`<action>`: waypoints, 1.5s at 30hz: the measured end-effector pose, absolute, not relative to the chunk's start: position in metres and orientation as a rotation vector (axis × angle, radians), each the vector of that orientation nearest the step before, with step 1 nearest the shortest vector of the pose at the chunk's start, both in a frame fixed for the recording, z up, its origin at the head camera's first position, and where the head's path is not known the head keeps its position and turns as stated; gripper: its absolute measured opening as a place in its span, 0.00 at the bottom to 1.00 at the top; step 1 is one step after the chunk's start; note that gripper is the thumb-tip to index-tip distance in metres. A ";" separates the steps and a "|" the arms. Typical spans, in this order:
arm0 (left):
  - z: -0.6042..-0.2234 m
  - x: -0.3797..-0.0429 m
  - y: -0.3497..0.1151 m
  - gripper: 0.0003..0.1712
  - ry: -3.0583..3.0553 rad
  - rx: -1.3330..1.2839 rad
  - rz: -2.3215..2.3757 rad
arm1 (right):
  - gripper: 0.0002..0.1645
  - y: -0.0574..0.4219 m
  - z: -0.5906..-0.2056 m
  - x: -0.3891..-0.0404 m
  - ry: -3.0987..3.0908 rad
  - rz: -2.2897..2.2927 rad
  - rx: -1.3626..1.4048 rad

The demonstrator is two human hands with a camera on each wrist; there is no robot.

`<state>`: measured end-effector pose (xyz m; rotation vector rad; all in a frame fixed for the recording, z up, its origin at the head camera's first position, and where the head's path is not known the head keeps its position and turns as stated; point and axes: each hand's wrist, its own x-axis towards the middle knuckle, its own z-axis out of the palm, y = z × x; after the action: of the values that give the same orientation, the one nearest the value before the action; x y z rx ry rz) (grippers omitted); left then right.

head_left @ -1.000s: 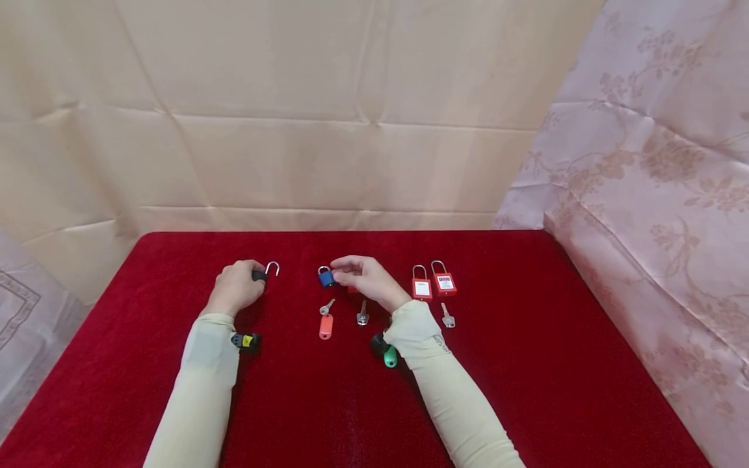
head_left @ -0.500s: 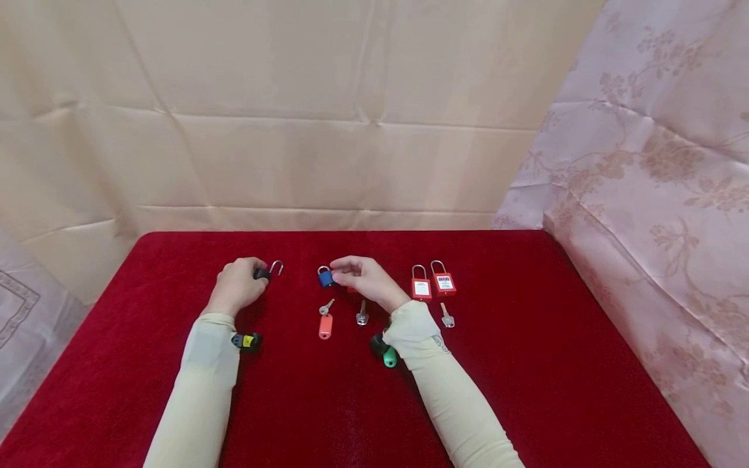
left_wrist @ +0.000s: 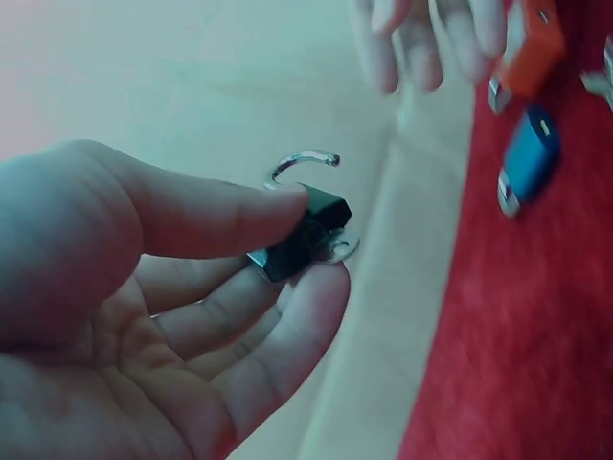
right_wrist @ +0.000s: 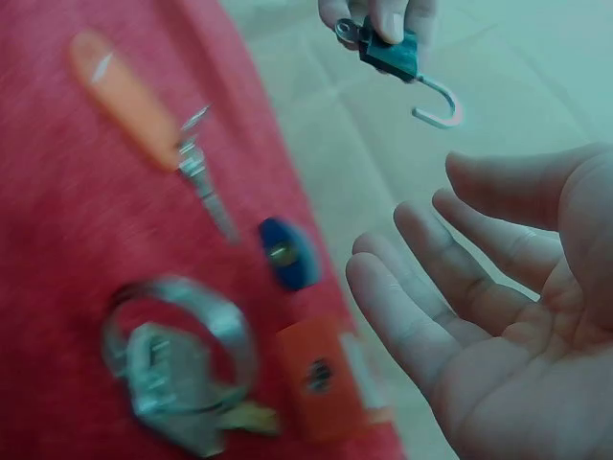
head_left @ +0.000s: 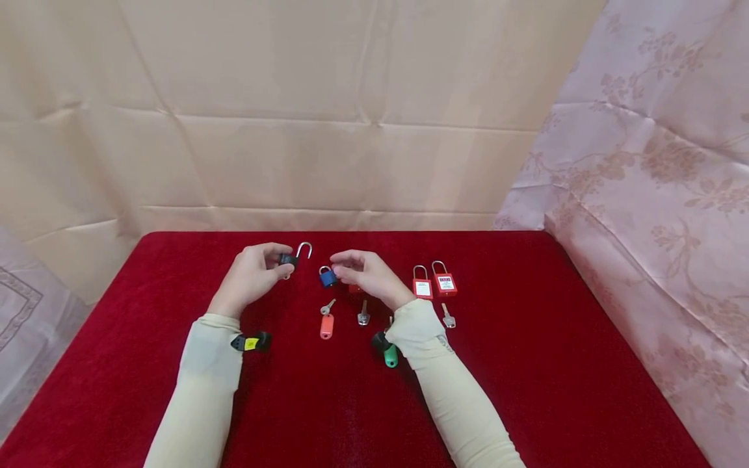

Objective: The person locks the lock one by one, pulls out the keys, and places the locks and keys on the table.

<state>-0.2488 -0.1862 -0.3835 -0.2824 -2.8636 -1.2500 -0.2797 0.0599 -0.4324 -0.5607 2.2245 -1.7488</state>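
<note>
My left hand (head_left: 254, 273) pinches a small black padlock (left_wrist: 321, 216) between thumb and fingers, raised off the red table. Its silver shackle (head_left: 304, 248) is swung open, and the round head of a silver key (left_wrist: 342, 247) sticks out of its bottom. My right hand (head_left: 371, 276) has loosely bent fingers with nothing between them, palm toward the black padlock in the right wrist view. Just beside its fingertips a blue padlock (head_left: 328, 278) with closed shackle stands on the table. A red padlock (right_wrist: 330, 379) is partly hidden behind the right hand in the head view.
Two red padlocks (head_left: 422, 288) with white labels stand to the right, a key (head_left: 448, 318) in front. Nearer lie a key with an orange tag (head_left: 326, 327), a silver key (head_left: 363, 316), and a green tag (head_left: 391, 355) under my right wrist. A cream curtain (head_left: 351, 162) hangs behind the table.
My left hand has lifted the black padlock and carried it right, toward the right hand, turning it upward. My right hand has shifted only slightly, its fingers moving a little up from the blue padlock.
</note>
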 end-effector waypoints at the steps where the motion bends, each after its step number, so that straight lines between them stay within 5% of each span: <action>1: -0.381 -0.247 -0.183 0.23 -2.846 -0.298 -1.270 | 0.24 0.060 -0.429 -0.279 2.207 -1.775 -0.576; 13: -0.365 -0.235 -0.154 0.23 -2.715 -0.451 -1.292 | 0.24 0.066 -0.397 -0.269 2.182 -1.908 -0.703; 45: -0.369 -0.236 -0.146 0.22 -2.712 -0.486 -1.304 | 0.19 0.064 -0.394 -0.266 2.191 -2.015 -0.800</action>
<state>-0.2365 -0.1460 -0.3687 -0.4861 -2.7118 -1.3037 -0.2662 0.0639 -0.3942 -0.8002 2.1906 -2.0146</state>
